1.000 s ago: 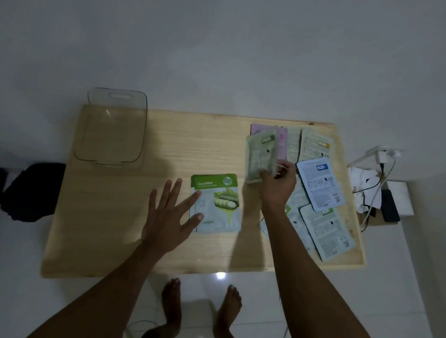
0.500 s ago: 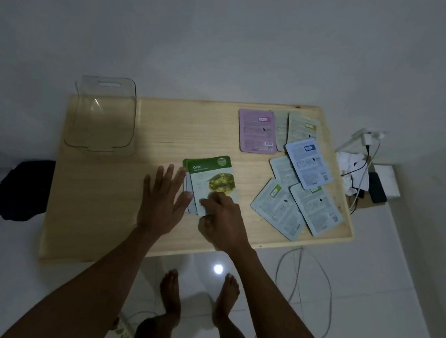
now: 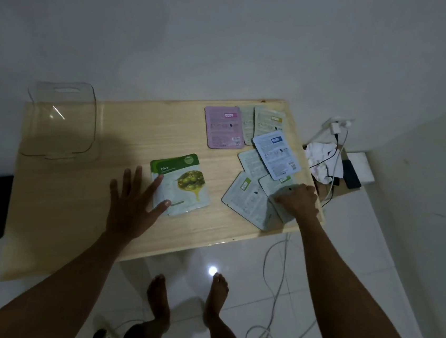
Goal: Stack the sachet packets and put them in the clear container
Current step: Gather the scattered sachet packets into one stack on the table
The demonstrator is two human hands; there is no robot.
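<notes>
Right hand (image 3: pixel 297 201) moved from stack (image 3: pixel 180 183) to a sachet (image 3: pixel 279 196) near desk's right edge, fingers closing on it. Left hand (image 3: pixel 133 203) flat, steadying stack. About seven loose; container (image 3: pixel 59 121) at far-left corner empty.

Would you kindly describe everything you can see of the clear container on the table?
The clear container looks like transparent plastic with rounded corners, and a slot-shaped handle cutout shows in its far wall. It stands upright at the far left corner of the wooden table, its far wall jutting past the table's back edge. No sachets show inside, and a bright glint marks one wall. Neither hand touches it; the nearest packet, the Olive sachet, lies well apart.
</notes>
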